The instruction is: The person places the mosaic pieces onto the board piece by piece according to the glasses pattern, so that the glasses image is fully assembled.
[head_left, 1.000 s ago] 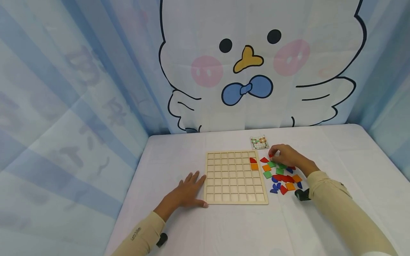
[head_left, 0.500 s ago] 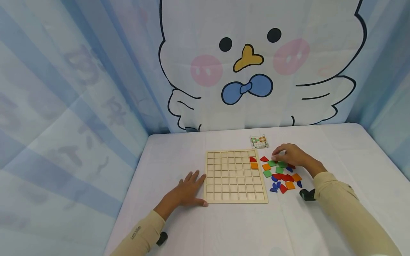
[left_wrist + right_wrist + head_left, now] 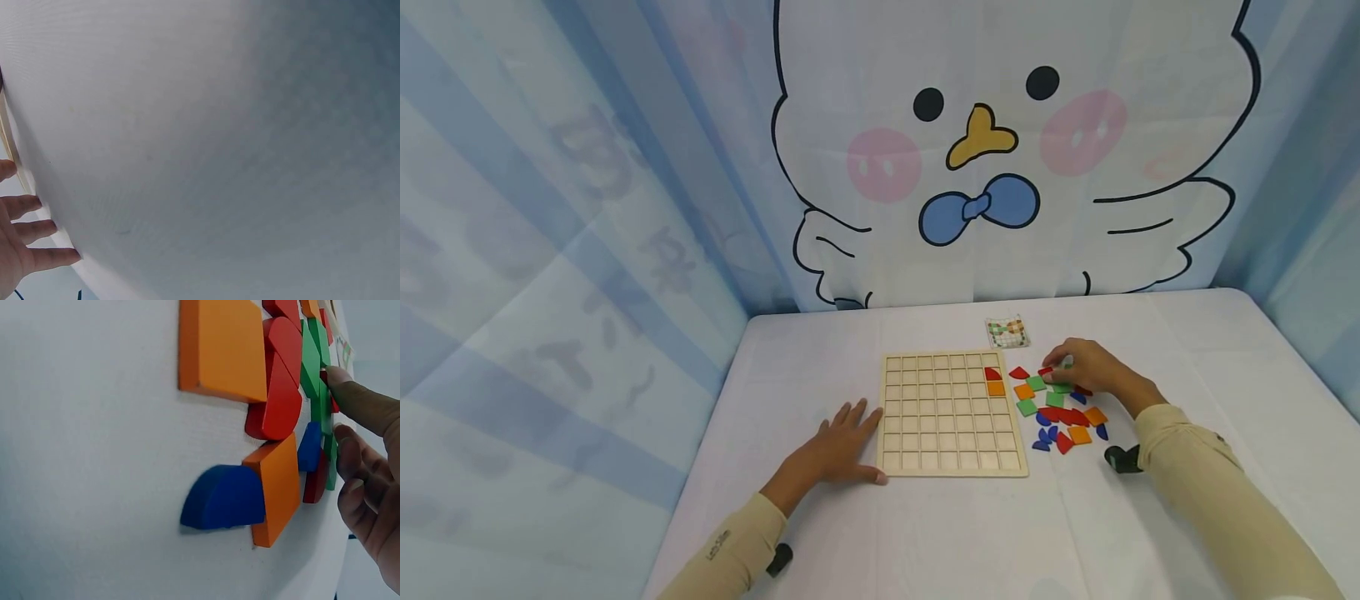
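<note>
A pale wooden grid board [image 3: 955, 417] lies on the table. In its right-hand column sit a red quarter-round block [image 3: 992, 374] and an orange square block [image 3: 996, 388]. My left hand [image 3: 841, 446] rests with spread fingers at the board's left edge; the left wrist view catches its fingers [image 3: 37, 231] on the white cloth. Right of the board, my right hand [image 3: 1084, 364] pinches a small red block [image 3: 1047, 372] between thumb and fingers, above several green blocks. The right wrist view has the thumb [image 3: 356, 400] against that block, which is mostly hidden.
Loose blocks lie right of the board, among them a green square [image 3: 1026, 408], an orange square [image 3: 1079, 436] and a blue rounded block [image 3: 225, 497]. A small patterned card [image 3: 1007, 332] lies behind the board. A printed curtain [image 3: 880, 208] hangs at the table's back.
My right hand has drawn back a little to the right, and the red block at its fingertips, out of sight half a second ago, shows again. The left hand has stayed put.
</note>
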